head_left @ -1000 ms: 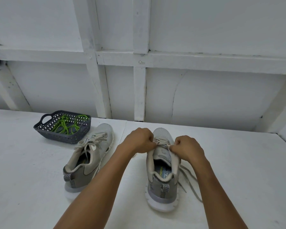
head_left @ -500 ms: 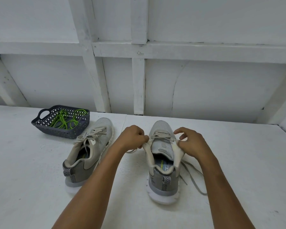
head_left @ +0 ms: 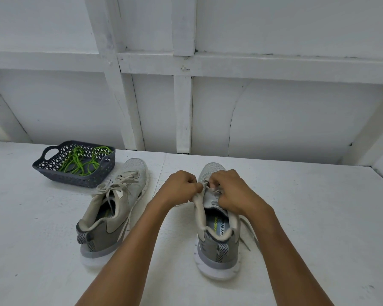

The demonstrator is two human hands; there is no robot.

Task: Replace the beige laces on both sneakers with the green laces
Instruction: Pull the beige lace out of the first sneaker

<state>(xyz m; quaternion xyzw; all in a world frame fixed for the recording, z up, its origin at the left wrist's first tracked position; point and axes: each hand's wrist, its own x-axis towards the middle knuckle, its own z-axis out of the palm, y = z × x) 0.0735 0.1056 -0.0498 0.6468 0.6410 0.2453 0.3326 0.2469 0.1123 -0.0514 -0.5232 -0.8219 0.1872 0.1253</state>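
Two grey sneakers stand on the white table, heels toward me. The right sneaker (head_left: 216,237) sits under both my hands. My left hand (head_left: 178,187) pinches its beige lace (head_left: 205,186) at the left eyelets. My right hand (head_left: 231,191) is curled over the tongue and grips the lace on the right side. Loose beige lace ends (head_left: 251,234) trail on the table to the right of this shoe. The left sneaker (head_left: 113,208) stands apart, its beige lace still tied. Green laces (head_left: 82,161) lie in a dark basket (head_left: 75,178) at the back left.
A white panelled wall (head_left: 208,96) rises right behind the table's far edge. The basket touches or nearly touches the toe side of the left sneaker. Bare white tabletop (head_left: 318,217) stretches to the right of the shoes.
My right hand has moved in from the shoe's right side onto the tongue and curled over the lace. My left hand stays pinching at the left eyelets. The view tilted slightly.
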